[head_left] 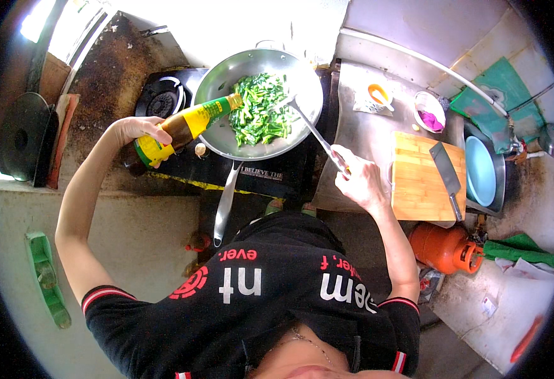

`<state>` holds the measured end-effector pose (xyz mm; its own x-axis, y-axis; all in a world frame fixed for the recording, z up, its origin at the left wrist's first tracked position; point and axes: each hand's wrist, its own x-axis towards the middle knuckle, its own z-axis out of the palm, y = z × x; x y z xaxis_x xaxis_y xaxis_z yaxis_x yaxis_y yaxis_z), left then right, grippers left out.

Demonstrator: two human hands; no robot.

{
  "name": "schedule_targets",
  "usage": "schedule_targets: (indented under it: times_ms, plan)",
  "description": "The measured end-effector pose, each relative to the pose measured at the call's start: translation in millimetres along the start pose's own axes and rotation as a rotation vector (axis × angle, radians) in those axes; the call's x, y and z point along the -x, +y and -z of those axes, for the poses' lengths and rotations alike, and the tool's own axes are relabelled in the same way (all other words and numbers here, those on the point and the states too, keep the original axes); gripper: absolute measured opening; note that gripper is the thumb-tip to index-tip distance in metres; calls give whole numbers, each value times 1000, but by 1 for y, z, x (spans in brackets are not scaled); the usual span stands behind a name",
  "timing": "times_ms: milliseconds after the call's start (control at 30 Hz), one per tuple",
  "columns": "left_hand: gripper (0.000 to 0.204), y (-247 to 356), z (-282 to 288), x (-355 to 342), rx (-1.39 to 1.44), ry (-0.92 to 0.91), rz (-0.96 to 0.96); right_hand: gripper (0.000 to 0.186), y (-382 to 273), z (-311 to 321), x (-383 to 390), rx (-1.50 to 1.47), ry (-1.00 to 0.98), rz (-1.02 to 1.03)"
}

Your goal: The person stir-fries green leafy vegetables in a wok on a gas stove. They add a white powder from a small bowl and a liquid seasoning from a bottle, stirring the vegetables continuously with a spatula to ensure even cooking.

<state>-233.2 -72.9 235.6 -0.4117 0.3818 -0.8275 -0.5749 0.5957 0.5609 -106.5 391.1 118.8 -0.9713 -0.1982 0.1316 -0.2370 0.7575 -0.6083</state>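
Observation:
A steel wok (217, 126) with a long handle sits on the black gas stove (182, 174), holding chopped leafy greens (258, 110). My left hand (147, 134) grips a brown bottle (182, 126) with a yellow label and green neck, tilted so its yellow top hangs over the wok's left side. Whether anything flows from it cannot be told. My right hand (353, 177) is closed on the handle of a metal spatula (312, 132), whose head rests among the greens.
Right of the stove, a steel counter (356, 132) bears small bowls (428, 117) and a wooden board (409, 180) with a cleaver (444, 170). Beside it lies a blue basin (479, 170) in a sink. An orange gas cylinder (435, 249) is below. A black pan (21, 139) stands far left.

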Motion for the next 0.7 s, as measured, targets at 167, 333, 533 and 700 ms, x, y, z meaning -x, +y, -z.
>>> schedule_targets:
  times_ms: [167, 333, 533, 700]
  plan:
    - [62, -4, 3, -1, 9, -16, -1, 53, -3, -1, 1, -9, -3, -9]
    - [61, -7, -2, -4, 77, -18, -75, 53, -4, -1, 2, -10, 1, -20]
    - [60, -23, -2, -26, 121, -40, -189, 53, -9, 1, 1, -23, 14, -34]
    - [58, -19, -3, -37, 125, -58, -189, 53, -18, 10, -1, 2, -17, -79]
